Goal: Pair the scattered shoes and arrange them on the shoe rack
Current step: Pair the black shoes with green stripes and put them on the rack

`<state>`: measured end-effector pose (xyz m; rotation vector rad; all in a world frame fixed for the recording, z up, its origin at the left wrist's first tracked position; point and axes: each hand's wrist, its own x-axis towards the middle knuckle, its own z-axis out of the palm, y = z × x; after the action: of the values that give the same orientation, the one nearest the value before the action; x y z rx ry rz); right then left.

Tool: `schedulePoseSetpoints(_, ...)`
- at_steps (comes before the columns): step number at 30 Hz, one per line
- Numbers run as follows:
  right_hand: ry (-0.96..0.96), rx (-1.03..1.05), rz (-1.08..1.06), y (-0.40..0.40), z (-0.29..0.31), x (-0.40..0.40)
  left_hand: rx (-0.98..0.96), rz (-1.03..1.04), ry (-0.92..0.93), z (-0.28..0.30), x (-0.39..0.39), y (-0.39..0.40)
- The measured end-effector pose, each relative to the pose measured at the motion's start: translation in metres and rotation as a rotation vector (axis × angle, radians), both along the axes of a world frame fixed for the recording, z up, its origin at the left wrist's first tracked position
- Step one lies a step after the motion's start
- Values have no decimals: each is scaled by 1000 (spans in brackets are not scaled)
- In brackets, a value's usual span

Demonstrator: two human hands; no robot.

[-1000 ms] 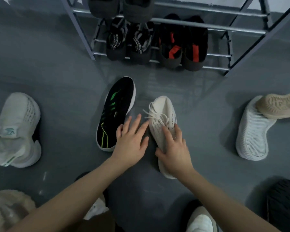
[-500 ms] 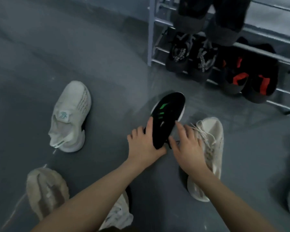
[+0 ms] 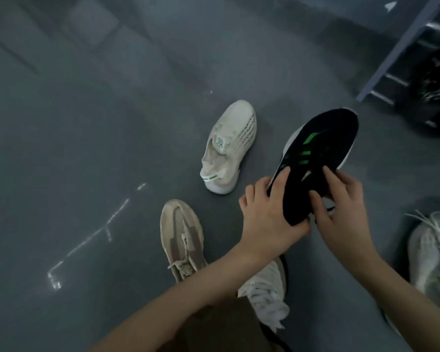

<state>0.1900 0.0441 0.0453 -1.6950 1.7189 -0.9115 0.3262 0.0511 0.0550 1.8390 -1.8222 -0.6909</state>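
Here we grip the black shoe (image 3: 318,158) in both hands — left hand (image 3: 267,212) closed round its heel, right hand (image 3: 341,207) pinching its side — lifted above the floor (image 3: 87,148), the rack (image 3: 404,54) at the top-right corner.

the person is showing two bare forearms with no sleeves, the left hand (image 3: 266,217) and right hand (image 3: 341,207) wearing nothing, and is wearing dark brown shorts (image 3: 219,326).
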Motion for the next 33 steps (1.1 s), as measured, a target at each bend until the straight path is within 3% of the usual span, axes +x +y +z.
schedulePoseSetpoints(8,118,-39,-154,28,31,-44,-152,-156,37,16,-44,5)
schedulePoseSetpoints(13,201,-86,-230,67,50,-100,-152,-385,112,25,-88,15)
schedulePoseSetpoints(19,253,-69,-464,144,65,-164,-183,-717,192,35,-156,42)
schedulePoseSetpoints(26,268,-68,-757,220,66,-220,-59,-1003,297,44,-239,88)
schedulePoseSetpoints(33,93,-85,-1003,282,48,-248,111,-1225,233,33,-303,126)
